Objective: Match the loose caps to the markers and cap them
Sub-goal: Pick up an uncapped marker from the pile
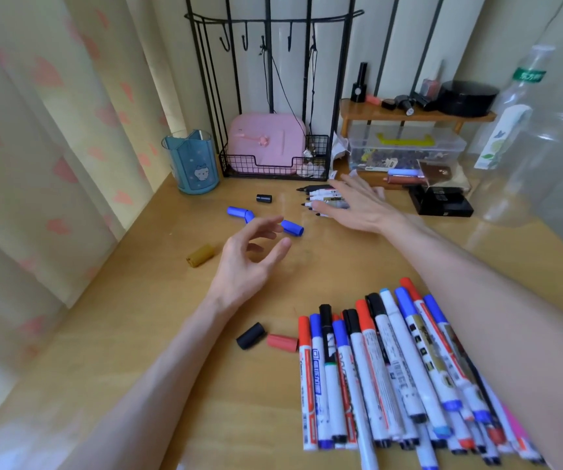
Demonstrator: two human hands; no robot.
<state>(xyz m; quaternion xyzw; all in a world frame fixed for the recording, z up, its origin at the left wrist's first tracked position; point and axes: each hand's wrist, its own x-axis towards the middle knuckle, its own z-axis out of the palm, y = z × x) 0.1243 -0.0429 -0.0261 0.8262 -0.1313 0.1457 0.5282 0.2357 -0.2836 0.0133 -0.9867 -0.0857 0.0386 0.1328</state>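
Observation:
Several uncapped markers (320, 198) lie at the far middle of the desk, tips pointing left. My right hand (358, 205) rests flat over them with straight fingers. My left hand (249, 256) hovers with loosely curled fingers, holding nothing, just in front of three blue caps (292, 227). Other loose caps lie around: a small black one (264, 198), an ochre one (201, 255), a black one (251, 335) and a red one (282, 342). A pile of capped markers (392, 368) lies at the near right.
A blue cat pen cup (191, 162) stands at the back left. A black wire rack (273, 167) holds a pink case. At the back right are a clear storage box (405, 147), a wooden shelf (415, 115), a black box (441, 200) and a clear plastic bottle (527, 137).

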